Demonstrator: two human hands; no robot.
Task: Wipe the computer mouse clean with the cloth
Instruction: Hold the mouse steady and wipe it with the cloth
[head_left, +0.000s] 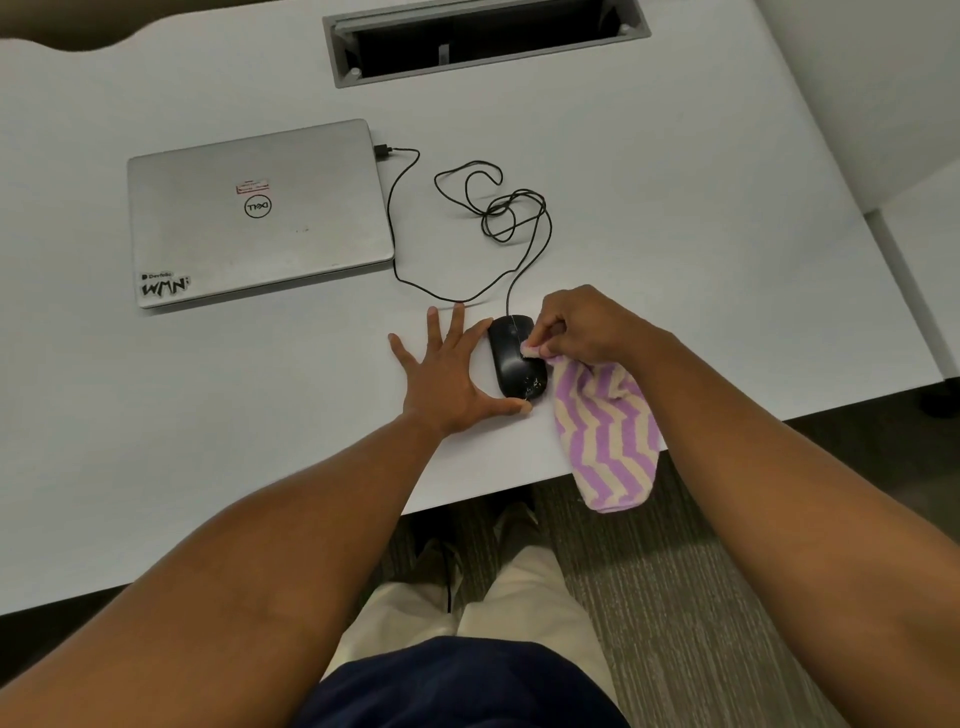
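On the near table edge, brace the black plastic computer mouse (516, 357) with your spread left hand (448, 375); right fingers (546, 332), pinching the purple-and-cream zigzag cloth (605, 434), should rub its speckled near end.

Evenly and softly lit from overhead, moderately bright, with a cool grey cast over the white desk (675, 218). Only faint, short shadows under the left hand (447, 379) and beside the black mouse (514, 356). Mild sheen along the closed laptop (260, 213), no hard glare. Darker below the desk edge, over the carpet (675, 571). Strong wide-angle bending at the borders, with desk edges curving and forearms ballooning toward the lower corners. Slightly soft overall, softest at the far margins.
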